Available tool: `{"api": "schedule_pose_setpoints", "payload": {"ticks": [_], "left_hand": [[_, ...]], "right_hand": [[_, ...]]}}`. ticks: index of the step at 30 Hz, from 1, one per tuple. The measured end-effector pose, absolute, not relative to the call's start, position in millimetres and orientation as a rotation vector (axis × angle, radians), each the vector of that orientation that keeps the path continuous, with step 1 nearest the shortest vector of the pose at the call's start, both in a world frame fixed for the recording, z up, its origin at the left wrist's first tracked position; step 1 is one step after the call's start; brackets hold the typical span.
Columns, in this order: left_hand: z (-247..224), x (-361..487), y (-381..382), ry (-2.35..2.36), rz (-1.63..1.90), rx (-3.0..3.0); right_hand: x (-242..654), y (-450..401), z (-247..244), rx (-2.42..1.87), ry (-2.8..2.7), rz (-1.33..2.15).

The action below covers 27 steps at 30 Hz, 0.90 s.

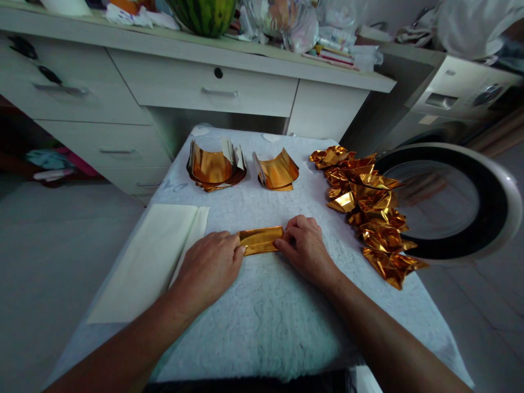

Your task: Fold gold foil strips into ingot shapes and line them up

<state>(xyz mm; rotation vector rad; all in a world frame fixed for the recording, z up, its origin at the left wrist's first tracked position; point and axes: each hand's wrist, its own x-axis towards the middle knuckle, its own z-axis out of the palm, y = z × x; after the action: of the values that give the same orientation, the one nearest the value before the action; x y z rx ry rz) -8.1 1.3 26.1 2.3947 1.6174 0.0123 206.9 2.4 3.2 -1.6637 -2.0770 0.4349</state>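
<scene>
A folded strip of shiny gold foil paper (pixel 260 240) lies crosswise on the cloth-covered table. My left hand (pixel 213 259) pinches its left end, thumb on top. At the opposite end my right hand (pixel 305 245) grips the strip between thumb and curled fingers. Beyond the strip stand a curved stack of gold foil sheets (pixel 212 165) and a smaller curved stack (pixel 279 169). Crumpled, folded gold foil pieces (pixel 364 202) form a row along the right side. Pale paper sheets (pixel 143 256) lie flat to the left, partly covered by my left forearm.
The table (pixel 262 327) wears a light, wrinkled cloth. Behind it is a white drawer cabinet (pixel 213 82) carrying a watermelon (pixel 202 16) and plastic bags. On the right, a washing machine's round door (pixel 507 202) hangs open close to the table's edge.
</scene>
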Motion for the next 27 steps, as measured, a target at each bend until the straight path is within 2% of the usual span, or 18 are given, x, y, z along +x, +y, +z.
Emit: {"api": "schedule_pose_setpoints", "payload": {"ticks": [27], "left_hand": [[25.5,-6.3,1.8,1.621,-0.035,2.419]], "right_hand": [[206.4,0.2,3.4,-1.657,-2.078,0.432]]}}
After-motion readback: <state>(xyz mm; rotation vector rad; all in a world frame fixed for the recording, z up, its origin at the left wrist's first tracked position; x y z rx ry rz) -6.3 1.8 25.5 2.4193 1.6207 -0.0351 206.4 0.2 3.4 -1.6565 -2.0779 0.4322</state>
